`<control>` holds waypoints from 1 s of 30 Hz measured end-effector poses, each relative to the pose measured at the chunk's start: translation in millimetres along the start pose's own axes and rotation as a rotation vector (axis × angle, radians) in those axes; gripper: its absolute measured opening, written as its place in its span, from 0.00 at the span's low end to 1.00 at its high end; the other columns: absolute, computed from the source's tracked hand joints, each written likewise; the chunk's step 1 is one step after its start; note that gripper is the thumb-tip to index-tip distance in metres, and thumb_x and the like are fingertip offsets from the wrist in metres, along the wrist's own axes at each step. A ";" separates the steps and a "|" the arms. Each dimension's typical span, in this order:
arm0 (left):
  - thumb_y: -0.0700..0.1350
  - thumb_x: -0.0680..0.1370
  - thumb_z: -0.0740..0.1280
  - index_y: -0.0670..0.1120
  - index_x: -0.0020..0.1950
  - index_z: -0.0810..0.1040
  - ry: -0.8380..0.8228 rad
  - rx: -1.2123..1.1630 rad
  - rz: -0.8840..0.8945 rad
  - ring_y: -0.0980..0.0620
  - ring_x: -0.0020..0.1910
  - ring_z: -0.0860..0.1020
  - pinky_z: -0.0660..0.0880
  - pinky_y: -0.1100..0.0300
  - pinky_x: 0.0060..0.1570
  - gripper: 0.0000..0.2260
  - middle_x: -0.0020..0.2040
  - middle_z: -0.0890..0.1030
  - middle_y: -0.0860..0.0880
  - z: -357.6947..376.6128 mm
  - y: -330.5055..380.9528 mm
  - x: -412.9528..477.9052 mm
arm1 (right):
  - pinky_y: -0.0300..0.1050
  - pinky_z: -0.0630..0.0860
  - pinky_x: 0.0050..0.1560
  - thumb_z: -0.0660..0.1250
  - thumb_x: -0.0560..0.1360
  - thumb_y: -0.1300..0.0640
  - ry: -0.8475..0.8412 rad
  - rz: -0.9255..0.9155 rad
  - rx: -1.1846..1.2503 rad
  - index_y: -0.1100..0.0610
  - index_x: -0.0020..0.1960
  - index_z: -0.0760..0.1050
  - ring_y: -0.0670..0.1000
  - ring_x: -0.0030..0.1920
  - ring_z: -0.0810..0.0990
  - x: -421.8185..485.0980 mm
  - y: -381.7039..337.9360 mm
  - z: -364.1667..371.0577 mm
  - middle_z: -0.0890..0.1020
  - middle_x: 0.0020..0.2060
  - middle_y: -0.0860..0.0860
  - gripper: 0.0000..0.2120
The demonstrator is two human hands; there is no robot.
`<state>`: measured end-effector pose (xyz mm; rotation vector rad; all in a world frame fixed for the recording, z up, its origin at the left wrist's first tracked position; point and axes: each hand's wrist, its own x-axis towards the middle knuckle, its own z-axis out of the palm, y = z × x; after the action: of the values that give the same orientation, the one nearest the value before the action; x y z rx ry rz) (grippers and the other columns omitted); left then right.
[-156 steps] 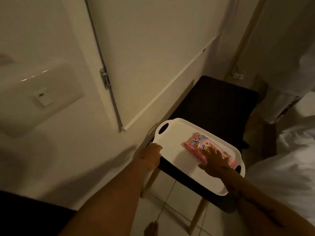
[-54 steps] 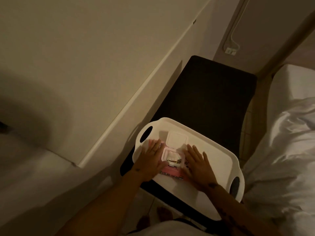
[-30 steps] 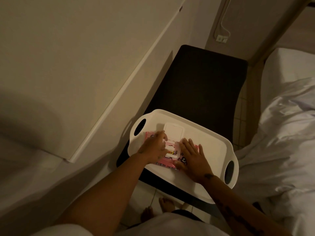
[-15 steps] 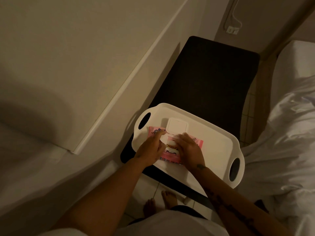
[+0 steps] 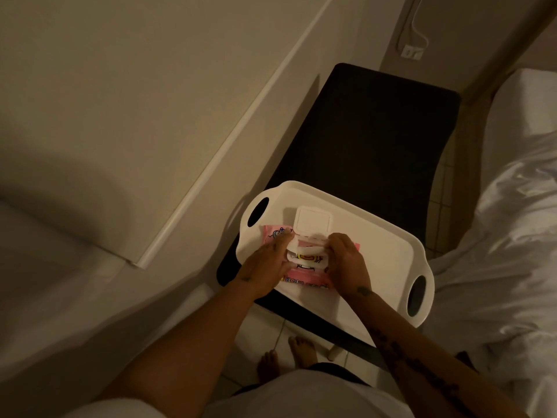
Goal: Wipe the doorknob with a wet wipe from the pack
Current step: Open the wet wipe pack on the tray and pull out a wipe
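Pink pack [image 5: 304,276] flat on white tray [image 5: 385,254], tray across dark stool [image 5: 373,137] beside wall and bed [image 5: 512,236]. Lid [image 5: 313,222] flipped up and back, standing open at far edge of pack. Left hand [image 5: 265,270] pressing down on left half of pack, fingertips [image 5: 284,239] at edge of opening. Right hand [image 5: 346,263] on right half, fingertips [image 5: 333,241] curled in at opening. Between the two, white layers at the mouth, likely the seal flap or the top wipe [image 5: 304,251]; too dim to tell which. Neither hand clearly pinching anything: left spread flat as a hold-down, right bent at opening, grip on wipe impossible to confirm. Doorknob not in view.

Judged step: freeing first wipe, wiping not yet begun.

Handling, as a guess: pack soft, light, crinkly film, apt to lift off tray with a pulled wipe, so a flat palm needed to pin it. Wipe itself limp, damp, thin, clinging to next sheet; easily torn if yanked sideways. Best taken at exposed corner or fold in the opening, pinched between thumb and forefinger, drawn straight up and slowly. Lid stiff plastic, hinge thin; no need to force further back. Tray smooth, so pack liable to slide under uneven pressure
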<state>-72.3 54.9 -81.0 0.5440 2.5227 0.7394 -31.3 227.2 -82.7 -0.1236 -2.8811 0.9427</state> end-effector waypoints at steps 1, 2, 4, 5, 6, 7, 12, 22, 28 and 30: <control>0.44 0.78 0.62 0.50 0.74 0.52 -0.008 0.006 0.002 0.44 0.68 0.67 0.68 0.52 0.62 0.29 0.73 0.64 0.45 -0.4 -0.7 0.6 | 0.49 0.74 0.38 0.63 0.72 0.70 0.010 0.006 0.002 0.67 0.43 0.72 0.62 0.41 0.76 -1.1 3.0 -3.3 0.77 0.44 0.65 0.02; 0.44 0.78 0.62 0.50 0.75 0.51 -0.014 0.010 0.004 0.44 0.68 0.66 0.68 0.52 0.62 0.29 0.74 0.63 0.46 -0.5 -1.4 1.1 | 0.48 0.74 0.38 0.63 0.71 0.71 0.020 0.011 0.008 0.67 0.43 0.72 0.62 0.41 0.76 -2.5 5.9 -6.5 0.78 0.45 0.65 0.02; 0.43 0.77 0.63 0.50 0.75 0.50 -0.014 0.017 0.009 0.45 0.68 0.67 0.69 0.52 0.61 0.30 0.74 0.62 0.46 -0.2 -1.8 1.6 | 0.48 0.76 0.38 0.64 0.72 0.69 0.045 0.027 0.026 0.66 0.44 0.72 0.61 0.41 0.77 -6.7 11.4 -12.2 0.77 0.45 0.65 0.02; 0.43 0.77 0.63 0.50 0.75 0.50 -0.011 0.019 0.010 0.44 0.68 0.67 0.69 0.52 0.61 0.30 0.74 0.62 0.46 0.0 -1.8 1.7 | 0.47 0.76 0.38 0.64 0.72 0.68 0.060 0.045 0.035 0.66 0.45 0.72 0.60 0.41 0.77 -9.0 13.7 -14.8 0.77 0.45 0.64 0.02; 0.43 0.77 0.63 0.50 0.75 0.50 -0.009 0.021 0.012 0.44 0.68 0.67 0.69 0.52 0.61 0.31 0.74 0.62 0.46 0.3 -1.8 2.0 | 0.46 0.76 0.38 0.63 0.73 0.68 0.079 0.067 0.045 0.66 0.45 0.72 0.60 0.42 0.77 -11.0 16.0 -17.3 0.77 0.45 0.64 0.02; 0.43 0.77 0.63 0.50 0.75 0.50 -0.008 0.024 0.014 0.44 0.67 0.68 0.69 0.53 0.60 0.31 0.74 0.62 0.46 0.6 -1.8 2.3 | 0.46 0.77 0.38 0.63 0.73 0.67 0.102 0.091 0.054 0.66 0.45 0.72 0.60 0.42 0.78 -12.7 18.1 -19.8 0.77 0.45 0.64 0.02; 0.39 0.76 0.64 0.52 0.74 0.51 0.013 0.038 0.054 0.44 0.65 0.69 0.69 0.52 0.61 0.31 0.73 0.64 0.46 1.9 3.4 1.2 | 0.42 0.73 0.41 0.63 0.73 0.68 0.166 0.140 0.066 0.66 0.45 0.73 0.60 0.44 0.77 -19.3 21.6 -27.2 0.78 0.45 0.64 0.01; 0.26 0.72 0.56 0.56 0.70 0.60 0.005 0.205 0.161 0.40 0.74 0.53 0.54 0.46 0.71 0.34 0.76 0.56 0.45 8.2 2.5 -10.4 | 0.39 0.73 0.37 0.64 0.73 0.68 0.257 0.159 0.160 0.65 0.44 0.73 0.50 0.41 0.74 -20.0 7.3 -31.7 0.78 0.43 0.62 0.01; 0.33 0.78 0.56 0.50 0.71 0.61 0.143 0.007 0.099 0.44 0.74 0.58 0.60 0.47 0.71 0.24 0.74 0.63 0.43 -4.3 14.7 -10.3 | 0.34 0.71 0.37 0.63 0.73 0.68 0.296 0.120 0.200 0.65 0.44 0.73 0.50 0.41 0.74 -16.5 -4.2 -34.5 0.79 0.43 0.62 0.01; 0.37 0.78 0.58 0.50 0.71 0.60 0.217 -0.104 0.097 0.43 0.65 0.70 0.71 0.53 0.59 0.22 0.68 0.70 0.42 -11.3 21.1 -11.4 | 0.38 0.72 0.39 0.63 0.73 0.69 0.297 0.107 0.204 0.65 0.44 0.73 0.51 0.42 0.74 -13.1 -9.1 -35.3 0.79 0.43 0.62 0.01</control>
<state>-63.8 61.3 -56.7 0.5809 2.6508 1.0094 -14.2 239.0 -50.0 -0.3700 -2.5143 1.1241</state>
